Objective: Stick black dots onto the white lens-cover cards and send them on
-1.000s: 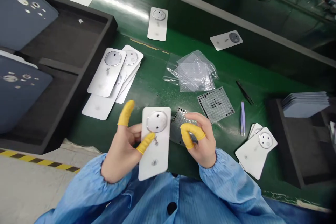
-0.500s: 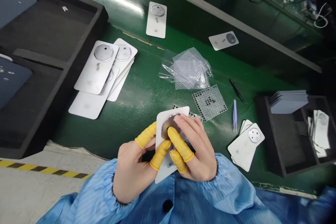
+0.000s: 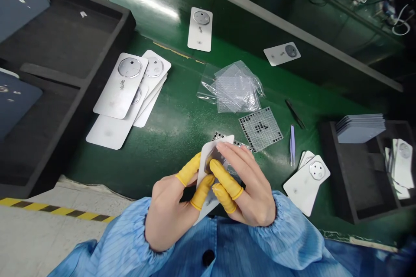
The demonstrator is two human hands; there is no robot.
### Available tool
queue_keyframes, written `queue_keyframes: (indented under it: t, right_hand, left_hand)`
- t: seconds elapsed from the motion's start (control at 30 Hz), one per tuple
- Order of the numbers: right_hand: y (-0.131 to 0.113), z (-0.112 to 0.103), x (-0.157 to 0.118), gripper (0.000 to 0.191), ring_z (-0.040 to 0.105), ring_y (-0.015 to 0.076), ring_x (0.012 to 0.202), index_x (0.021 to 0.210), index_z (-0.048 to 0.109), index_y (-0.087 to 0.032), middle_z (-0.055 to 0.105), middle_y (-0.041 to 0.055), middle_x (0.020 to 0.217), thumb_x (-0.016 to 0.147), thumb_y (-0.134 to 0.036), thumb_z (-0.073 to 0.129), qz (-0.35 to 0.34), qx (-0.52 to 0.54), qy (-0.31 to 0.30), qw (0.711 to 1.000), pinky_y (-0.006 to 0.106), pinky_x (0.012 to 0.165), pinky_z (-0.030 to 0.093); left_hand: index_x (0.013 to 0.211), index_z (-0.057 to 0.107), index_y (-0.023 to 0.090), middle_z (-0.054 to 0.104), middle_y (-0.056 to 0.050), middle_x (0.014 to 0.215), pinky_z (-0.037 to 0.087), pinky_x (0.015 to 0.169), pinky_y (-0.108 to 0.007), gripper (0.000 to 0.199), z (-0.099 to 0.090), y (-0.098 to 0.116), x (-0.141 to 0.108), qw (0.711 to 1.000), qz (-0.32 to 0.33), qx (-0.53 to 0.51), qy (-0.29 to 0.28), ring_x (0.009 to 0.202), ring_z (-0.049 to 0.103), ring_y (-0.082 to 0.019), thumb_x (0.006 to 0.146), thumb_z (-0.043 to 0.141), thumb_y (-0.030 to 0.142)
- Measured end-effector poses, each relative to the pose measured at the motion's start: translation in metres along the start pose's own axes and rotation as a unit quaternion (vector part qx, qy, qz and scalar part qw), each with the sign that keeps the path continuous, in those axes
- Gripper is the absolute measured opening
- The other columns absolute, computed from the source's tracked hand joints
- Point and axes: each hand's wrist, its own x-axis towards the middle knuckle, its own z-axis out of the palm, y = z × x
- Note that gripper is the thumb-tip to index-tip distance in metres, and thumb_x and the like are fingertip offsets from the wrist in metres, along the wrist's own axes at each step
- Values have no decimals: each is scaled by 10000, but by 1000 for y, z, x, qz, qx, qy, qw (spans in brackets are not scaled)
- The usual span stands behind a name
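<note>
a smooth white phone back panel (image 3: 203, 165), flat and thin with rounded corners, is held tilted between the two hands, above the near edge of the glossy green bench (image 3: 182, 112). near its top sits a grey, metallic-looking camera plate (image 3: 213, 155), largely covered by fingers. the left hand (image 3: 172, 212) is clamped on the panel's left edge, its thumb on the front. the right hand (image 3: 253, 194) has its forefinger against the plate and bare fingers over the upper right; whether it pinches the panel, i cannot tell. thumbs and forefingers wear matte yellow rubber finger cots (image 3: 225, 179), slightly wrinkled, and the sleeves (image 3: 120, 233) are blue, finely striped cloth gathered at the wrists.

just beyond the hands lies a square translucent sheet (image 3: 261, 129) with a honeycomb texture and rows of small black dots; farther off is a heap of crinkled clear film (image 3: 238, 88). to the right are slim purple tweezers (image 3: 292, 147), black tweezers (image 3: 295, 114) and a small pile of white panels (image 3: 305, 186), beside a dark matte tray (image 3: 347, 199). to the left, a fanned stack of white panels (image 3: 118, 91) shows octagonal metal-rimmed plates, next to a larger dark tray (image 3: 112, 47).
</note>
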Motion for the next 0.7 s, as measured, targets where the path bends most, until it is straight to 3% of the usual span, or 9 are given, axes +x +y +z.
queue_keyframes:
  t: [0.13, 0.23, 0.33, 0.43, 0.5, 0.57, 0.63, 0.7]
  right_hand:
    - [3, 10, -5, 445, 306, 354, 1406, 1338, 461, -62, 206, 179, 1565, 903, -161, 463, 26, 69, -7, 997, 578, 1074, 403]
    - [8, 17, -9, 502, 318, 334, 1406, 1404, 410, -124, 233, 135, 1566, 908, -161, 473, 50, 130, 10, 990, 585, 1086, 391]
    - [11, 19, -10, 450, 392, 287, 1373, 1357, 496, -234, 331, 55, 1535, 912, -168, 486, 102, 202, 97, 969, 545, 1115, 379]
    - [8, 19, -5, 485, 483, 246, 1313, 1349, 495, -307, 434, 30, 1477, 887, -180, 570, 245, 301, 208, 897, 471, 1072, 459]
    - [4, 20, 0, 561, 625, 214, 1152, 1390, 433, -311, 591, 54, 1332, 871, -209, 619, 332, 388, 195, 837, 403, 936, 571]
    - [1, 20, 4, 588, 718, 181, 927, 1408, 405, -288, 717, 53, 1115, 869, -248, 636, 372, 455, 159, 793, 333, 768, 629]
    - [-1, 20, 5, 576, 732, 157, 817, 1395, 424, -277, 749, 38, 1002, 864, -266, 647, 385, 482, 157, 771, 286, 691, 631]
    - [-2, 19, 4, 571, 733, 149, 826, 1379, 445, -274, 751, 34, 995, 851, -283, 664, 379, 490, 164, 767, 267, 703, 628]
  left_hand:
    - [846, 683, 208, 756, -15, 700, 556, 519, -204, 119, 1, -2, 0, 1000, -13, -13, 22, 564, 706, -160, 740, 679, 155]
    - [850, 703, 220, 740, 22, 664, 537, 501, -177, 180, 6, -6, 3, 996, -40, -77, -13, 521, 674, -127, 712, 702, 104]
    - [1061, 687, 271, 764, 38, 773, 559, 544, -154, 373, 12, -7, 5, 967, -112, -224, -45, 591, 693, -112, 751, 692, 65]
    - [1172, 635, 304, 770, 29, 855, 592, 602, -177, 448, 15, -5, 8, 922, -179, -340, -39, 671, 717, -123, 801, 658, 55]
    - [1125, 665, 289, 769, 14, 876, 601, 613, -191, 382, 15, -3, 10, 903, -189, -381, -63, 679, 719, -129, 807, 663, 77]
    - [1049, 708, 259, 769, -1, 852, 597, 607, -186, 294, 14, -3, 12, 898, -185, -389, -87, 668, 714, -132, 803, 674, 100]
    - [977, 739, 234, 760, -3, 766, 580, 565, -170, 224, 12, -5, 15, 906, -177, -377, -77, 617, 697, -125, 792, 688, 118]
    - [890, 760, 205, 738, -3, 671, 558, 512, -166, 149, 10, -8, 18, 918, -179, -351, -54, 545, 668, -120, 772, 708, 133]
